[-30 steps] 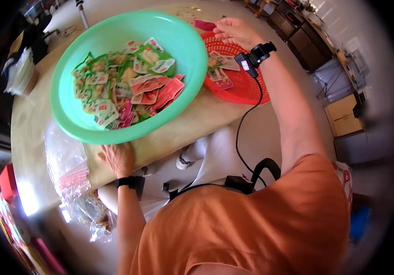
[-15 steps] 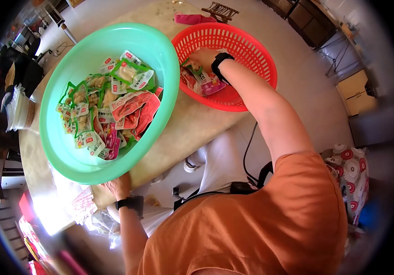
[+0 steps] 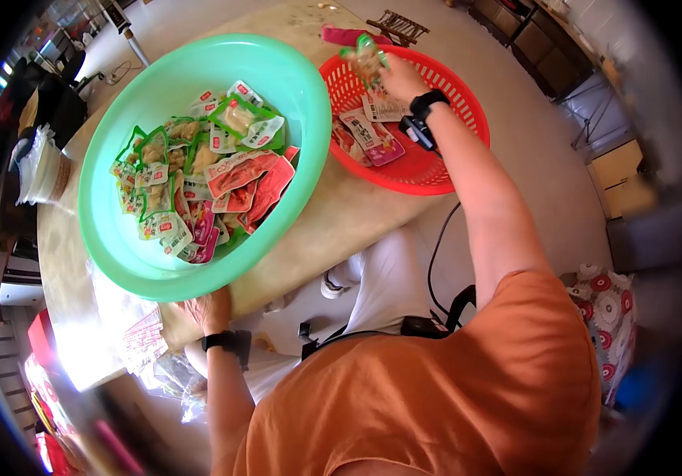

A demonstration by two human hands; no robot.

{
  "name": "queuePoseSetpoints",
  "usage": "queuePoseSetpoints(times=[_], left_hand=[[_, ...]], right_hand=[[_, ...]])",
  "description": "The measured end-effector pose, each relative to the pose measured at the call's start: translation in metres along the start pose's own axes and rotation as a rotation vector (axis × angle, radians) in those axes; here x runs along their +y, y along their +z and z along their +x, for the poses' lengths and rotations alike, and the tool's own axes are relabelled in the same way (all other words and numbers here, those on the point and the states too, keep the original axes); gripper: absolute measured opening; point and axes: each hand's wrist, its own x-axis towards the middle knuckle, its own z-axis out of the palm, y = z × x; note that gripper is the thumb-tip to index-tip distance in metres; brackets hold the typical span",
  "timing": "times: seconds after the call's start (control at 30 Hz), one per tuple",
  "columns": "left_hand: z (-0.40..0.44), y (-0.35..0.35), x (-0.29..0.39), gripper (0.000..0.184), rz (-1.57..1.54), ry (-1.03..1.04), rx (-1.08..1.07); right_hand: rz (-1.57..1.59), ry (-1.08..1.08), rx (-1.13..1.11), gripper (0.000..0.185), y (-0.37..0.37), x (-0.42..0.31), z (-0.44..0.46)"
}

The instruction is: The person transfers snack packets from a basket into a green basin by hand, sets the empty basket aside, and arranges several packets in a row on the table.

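Above the far side of the red slotted basket, my right hand is closed on a green-edged food packet; the packet is slightly blurred. Below it in the basket lie several white, red and purple packets. A large mint-green basin holds a pile of small sealed food packets, some green-edged and some red. My left hand is at the table's front edge, just under the basin's near rim, which hides part of its fingers.
Basin and basket stand on a pale round-edged table. At its far side are a pink cloth-like item and a small wooden rack. Clear plastic bags lie by the near left edge. A dark cable hangs below the basket.
My right hand has risen from inside the basket toward its far rim, with a green-edged packet in it. My left hand stays by the basin. The whole view has shifted slightly.
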Motion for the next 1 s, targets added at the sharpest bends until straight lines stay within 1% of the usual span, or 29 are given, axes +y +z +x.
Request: queuePoseSetpoints(times=[0.03, 0.1, 0.13, 0.17, 0.2, 0.23, 0.27, 0.3, 0.33, 0.37, 0.43, 0.47, 0.53, 0.57, 0.6, 0.63, 0.67, 0.73, 0.77, 0.83, 0.87, 0.97, 1.0], left_hand=[[0.0, -0.002, 0.0, 0.04, -0.01, -0.009, -0.017], [-0.001, 0.013, -0.007, 0.039, -0.032, 0.04, 0.076], [-0.002, 0.016, -0.014, 0.038, -0.039, 0.085, 0.174], [-0.002, 0.01, -0.015, 0.037, -0.027, 0.053, 0.068], [-0.004, 0.014, -0.018, 0.036, 0.12, 0.048, 0.087], [0.015, 0.073, -0.048, 0.036, 0.002, 0.063, 0.271], [0.01, 0.062, -0.041, 0.036, -0.027, 0.053, 0.242], [0.009, 0.068, -0.044, 0.036, -0.183, 0.102, 0.445], [0.006, 0.04, -0.03, 0.039, -0.223, 0.013, 0.306], [0.003, 0.012, -0.019, 0.042, -0.273, -0.065, 0.164], [0.003, 0.014, -0.021, 0.042, -0.288, -0.071, 0.193], [0.003, 0.015, -0.022, 0.043, -0.293, -0.054, 0.214], [0.002, 0.014, -0.024, 0.044, -0.322, -0.049, 0.244], [0.001, 0.014, -0.024, 0.044, -0.341, -0.033, 0.27], [0.001, 0.013, -0.025, 0.044, -0.348, -0.036, 0.268], [0.0, 0.013, -0.025, 0.044, -0.351, -0.032, 0.293], [0.0, 0.012, -0.024, 0.044, -0.355, -0.027, 0.316], [-0.002, 0.009, -0.025, 0.044, -0.353, -0.024, 0.299], [-0.001, 0.009, -0.024, 0.044, -0.345, -0.025, 0.29], [-0.001, 0.012, -0.024, 0.044, -0.346, -0.024, 0.3], [-0.001, 0.014, -0.024, 0.043, -0.338, -0.033, 0.32], [-0.001, 0.008, -0.023, 0.044, -0.288, -0.025, 0.255], [0.002, 0.015, -0.024, 0.045, -0.276, -0.026, 0.228]], right_hand=[[0.019, -0.036, 0.115, 0.026, -0.007, 0.001, 0.007], [0.332, 0.073, 0.047, 0.026, -0.031, -0.008, 0.01], [0.502, 0.05, 0.003, 0.026, -0.04, -0.017, 0.008], [0.682, 0.019, -0.059, 0.026, -0.044, -0.032, 0.006], [0.737, 0.03, -0.132, 0.026, -0.05, -0.054, 0.003], [0.789, 0.041, -0.206, 0.026, -0.056, -0.078, -0.001], [0.821, 0.046, -0.265, 0.026, -0.057, -0.101, -0.002], [0.845, 0.057, -0.316, 0.027, -0.056, -0.12, 0.0], [0.747, 0.086, -0.357, 0.027, -0.051, -0.133, 0.011], [0.741, 0.064, -0.374, 0.027, -0.044, -0.156, 0.013], [0.808, -0.171, -0.581, 0.031, -0.025, -0.21, 0.008], [0.719, -0.159, -0.612, 0.034, -0.012, -0.233, 0.012], [0.632, -0.192, -0.611, 0.036, 0.002, -0.294, -0.012], [0.625, -0.194, -0.615, 0.036, 0.02, -0.312, -0.017], [0.815, -0.198, -0.614, 0.036, 0.039, -0.324, -0.019], [1.005, -0.198, -0.607, 0.035, 0.05, -0.332, -0.022], [0.997, -0.193, -0.606, 0.035, 0.049, -0.336, -0.024], [0.934, -0.232, -0.845, 0.049, 0.036, -0.344, -0.032], [0.929, -0.22, -0.837, 0.049, 0.028, -0.339, -0.034], [0.87, -0.282, -0.848, 0.048, 0.005, -0.32, -0.036], [0.867, -0.266, -0.835, 0.048, -0.007, -0.31, -0.038], [0.612, -0.276, -0.589, 0.037, -0.045, -0.27, -0.046], [0.665, -0.223, -0.539, 0.031, -0.056, -0.255, -0.051]])
